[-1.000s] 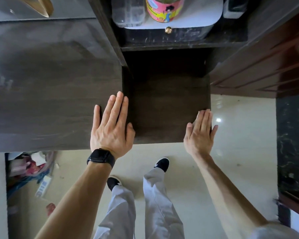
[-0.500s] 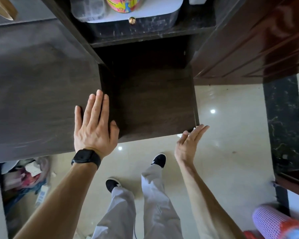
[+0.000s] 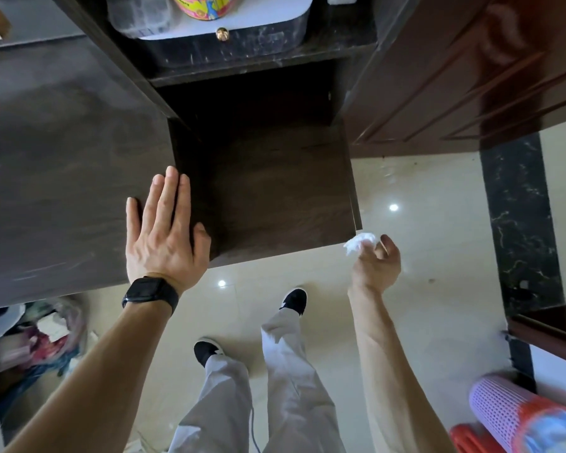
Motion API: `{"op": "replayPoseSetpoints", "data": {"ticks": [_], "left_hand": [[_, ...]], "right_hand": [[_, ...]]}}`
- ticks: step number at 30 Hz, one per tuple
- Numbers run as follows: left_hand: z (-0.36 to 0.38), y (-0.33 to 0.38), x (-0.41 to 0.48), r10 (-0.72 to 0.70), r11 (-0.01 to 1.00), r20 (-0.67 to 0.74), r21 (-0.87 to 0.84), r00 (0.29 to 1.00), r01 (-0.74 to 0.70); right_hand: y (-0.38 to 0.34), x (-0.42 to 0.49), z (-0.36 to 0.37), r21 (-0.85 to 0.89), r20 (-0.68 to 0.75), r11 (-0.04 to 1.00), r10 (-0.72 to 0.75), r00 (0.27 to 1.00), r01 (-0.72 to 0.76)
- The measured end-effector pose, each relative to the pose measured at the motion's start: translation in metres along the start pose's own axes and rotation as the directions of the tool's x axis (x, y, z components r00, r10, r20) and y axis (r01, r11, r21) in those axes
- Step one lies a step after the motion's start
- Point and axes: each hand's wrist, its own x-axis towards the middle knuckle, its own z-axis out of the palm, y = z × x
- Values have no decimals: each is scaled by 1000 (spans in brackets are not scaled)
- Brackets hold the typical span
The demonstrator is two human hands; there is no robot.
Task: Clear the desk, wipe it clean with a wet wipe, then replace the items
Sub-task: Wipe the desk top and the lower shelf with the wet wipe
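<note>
Head view, looking straight down: a dark wood-grain desk (image 3: pixel 62 191) fills the left and middle of the frame, its top bare and faintly streaked. The left hand (image 3: pixel 164 237), with a black watch (image 3: pixel 151 294) on the wrist, lies flat on the desk near the front edge, fingers straight and together and holding nothing. Its thumb rests at the line where the desk meets a darker panel (image 3: pixel 275 197) of the same wood. The right hand (image 3: pixel 374 263) hangs over the floor (image 3: pixel 422 207), just off the panel's front right corner, fingers curled around a crumpled white wipe (image 3: pixel 358 241). The wipe is close to that corner; whether it touches it cannot be told. Beyond the panel a shadowed recess runs under a shelf (image 3: pixel 249 70). On the shelf stands a dark box (image 3: pixel 268 40) with a gold knob (image 3: pixel 222 34), and on the box a bright printed tub (image 3: pixel 206 6) and a clear container (image 3: pixel 138 14), both cut off by the top edge. A glossy brown panelled door (image 3: pixel 455 76) stands to the right. The floor is shiny cream tile with spots of reflected light, crossed on the right by a black marbled strip (image 3: pixel 520 217). Grey trousers (image 3: pixel 285 371) and black shoes (image 3: pixel 294 300) show below the desk edge. A heap of papers and bags (image 3: pixel 36 335) lies at lower left, and a white mesh roll (image 3: pixel 504 407) at lower right.
</note>
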Motion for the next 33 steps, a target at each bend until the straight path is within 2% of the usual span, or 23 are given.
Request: {"op": "replayPoseSetpoints", "data": {"ticks": [3,5,6,8,9,10,11,13,18,21,22,24,28,31,33], "left_hand": [[0,1,1,-2,1000,-4,0,1000,2],[-1,2,1,-3,1000,-12,-6,1000,3],[-1,2,1,-3,1000,-17,-8,1000,3],[0,1,0,-1,1000,-33,-9,999,1],[1,1,0,-2,1000,-42,-8,999,1],[1,0,-1,-3,1000,-48,-7,999,2],[2,0,0,-3,1000,-52,-7,999,3],[3,-1,1,-1,1000,-54,-8,999,1],[-1,-2,0,-8,1000,-15,-14,1000,8],[-2,-1,0,-5,1000,-5,-17,1000,5],[-2,-1,0,-5,1000,-10,-22,1000,4],[-2,0,2,-3,1000,-12,-15,1000,3],[-1,0,2,-5,1000,-15,-9,1000,5],[0,0,1,-9,1000,-23,-9,1000,9],[1,-2,1,-8,1000,-21,-6,1000,8]], "right_hand": [[-40,4,6,-12,127,942,-332,935,336],[-67,14,34,-70,257,840,-507,823,539],[-78,22,51,-118,325,742,-599,732,660],[-94,43,85,-219,454,470,-727,515,855],[-100,54,100,-261,517,346,-738,433,901],[-102,64,112,-291,565,274,-724,396,917],[-101,71,120,-307,587,242,-713,383,920],[-84,72,115,-318,552,271,-726,410,909],[2,31,19,-339,428,508,-666,611,792],[20,8,-16,-379,426,650,-509,748,659],[17,5,-19,-388,444,670,-466,765,633],[-1,6,-12,-382,478,661,-456,751,645],[-57,24,40,-320,469,557,-610,639,767],[-61,26,88,-364,488,427,-669,560,828],[-35,0,107,-358,550,291,-702,452,887]]}}
